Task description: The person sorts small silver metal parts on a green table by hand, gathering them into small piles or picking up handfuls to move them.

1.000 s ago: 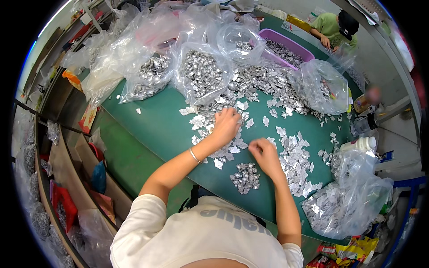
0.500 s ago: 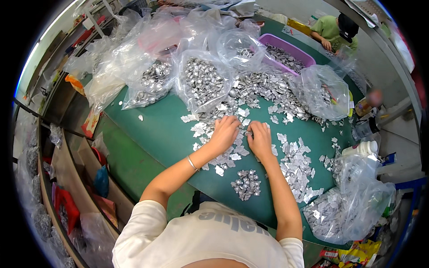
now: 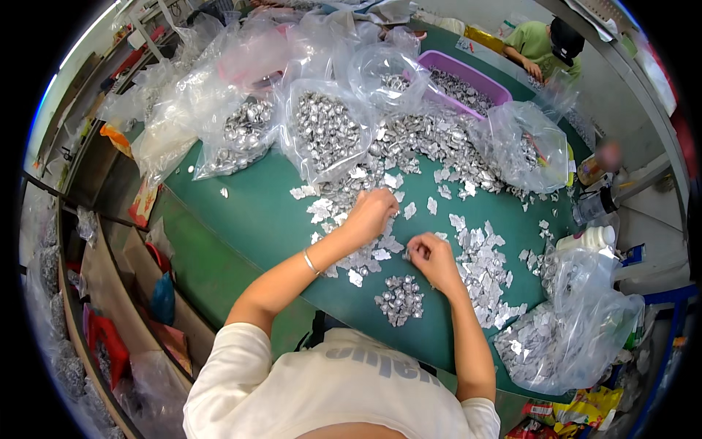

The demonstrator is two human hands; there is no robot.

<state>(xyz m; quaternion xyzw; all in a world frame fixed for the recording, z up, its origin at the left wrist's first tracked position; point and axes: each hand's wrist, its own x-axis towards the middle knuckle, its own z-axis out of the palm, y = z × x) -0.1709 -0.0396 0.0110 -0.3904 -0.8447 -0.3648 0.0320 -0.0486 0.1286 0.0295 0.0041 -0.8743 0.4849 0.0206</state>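
My left hand (image 3: pixel 374 214), with a bracelet at the wrist, is over a scatter of flat silver metal pieces (image 3: pixel 374 257). Its fingers are bent and pressed together; whatever they hold is hidden. Lower and to the right, my right hand (image 3: pixel 434 260) pinches something small and greyish, too small to make out, at its fingertips. Just below that hand sits a compact heap of rounded silver metal pieces (image 3: pixel 400 301). A spread of flat, leaf-like silver pieces (image 3: pixel 482 267) lies to its right.
Clear plastic bags of silver pieces (image 3: pixel 329 132) line the far side, beside a purple bin (image 3: pixel 497 89). Another filled bag (image 3: pixel 537 347) and a white bottle (image 3: pixel 596 238) are at the right of the green table (image 3: pixel 241 212). A person in green (image 3: pixel 537 44) works at the far right.
My right hand has drawn back toward me and slightly right, away from the left hand, nearing the small heap. My left hand has stayed nearly in place, its fingers curled more.
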